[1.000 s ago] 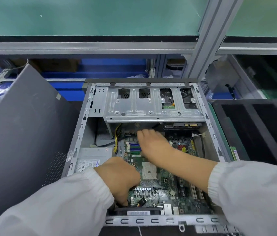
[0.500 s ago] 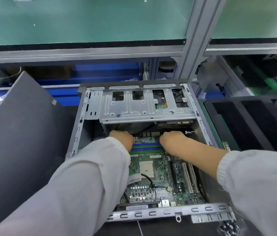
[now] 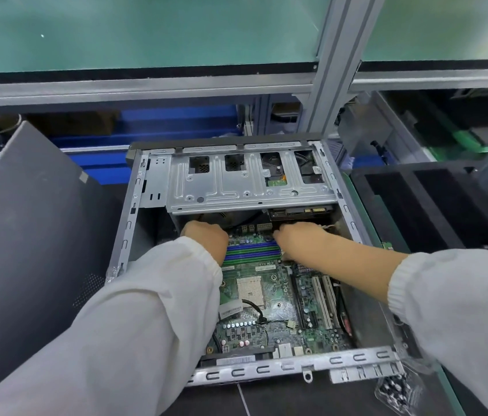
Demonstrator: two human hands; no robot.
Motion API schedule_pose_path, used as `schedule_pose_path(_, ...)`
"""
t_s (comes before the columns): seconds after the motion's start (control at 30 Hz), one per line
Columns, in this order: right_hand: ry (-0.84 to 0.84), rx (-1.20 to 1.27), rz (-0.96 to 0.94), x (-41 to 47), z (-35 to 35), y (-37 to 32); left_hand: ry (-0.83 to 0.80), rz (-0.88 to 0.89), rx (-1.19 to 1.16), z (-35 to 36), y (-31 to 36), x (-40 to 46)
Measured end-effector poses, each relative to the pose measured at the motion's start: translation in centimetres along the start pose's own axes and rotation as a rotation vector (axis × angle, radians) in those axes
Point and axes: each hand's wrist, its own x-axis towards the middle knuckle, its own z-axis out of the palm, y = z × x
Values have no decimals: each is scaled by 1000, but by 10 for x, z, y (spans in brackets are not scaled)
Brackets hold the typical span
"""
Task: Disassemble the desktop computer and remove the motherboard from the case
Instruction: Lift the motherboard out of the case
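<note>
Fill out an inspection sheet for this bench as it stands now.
Surface: dark bench top.
Job's things: open computer case; motherboard inside it.
Clutter: grey side panel leaning left; bag of screws near right.
Grippers: left hand and right hand at the motherboard's far edge, fingertips hidden under the drive cage.
Cables: thin black cable across the motherboard.
Surroundings: black foam tray right; metal rack post.

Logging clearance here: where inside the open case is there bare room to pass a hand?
Free: the dark bay left of the motherboard, against the case wall, and a bare floor strip right of the white slots. Crowded: the far edge under the drive cage, where the left hand and right hand work.
</note>
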Motion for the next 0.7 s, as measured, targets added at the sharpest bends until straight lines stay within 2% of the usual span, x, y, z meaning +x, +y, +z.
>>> schedule_pose_path(0.13,18,-10,110,8,10,-6,25,-46,-72,-1,1,-1)
schedule_pose_path(0.33,82,-47,174,0,4,-11,36,-87,-154,-5,2,2)
schedule_pose_path(0.43,252,26,60,-24,-6,-27,152,-33,-97,-8,4,-10)
schedule_pose_path(0.47,261,66,-33,-34,-6,-33,201,32,-109,-8,6,-16)
schedule_pose_path(0.5,196,123,-134,-45,-7,-37,188,124,-168,-9,8,-21)
schedule_pose_path(0.53,56,185,-219,-56,-7,-39,87,265,-273,-11,11,-28)
schedule_pose_path(0.6,-219,242,-300,-68,-3,-42,-228,535,-512,-16,18,-42)
schedule_pose_path(0.63,-250,232,-328,-70,1,-43,-347,617,-596,-19,20,-48)
schedule_pose_path(0.7,-168,183,-367,-69,8,-48,-532,637,-762,-21,17,-57)
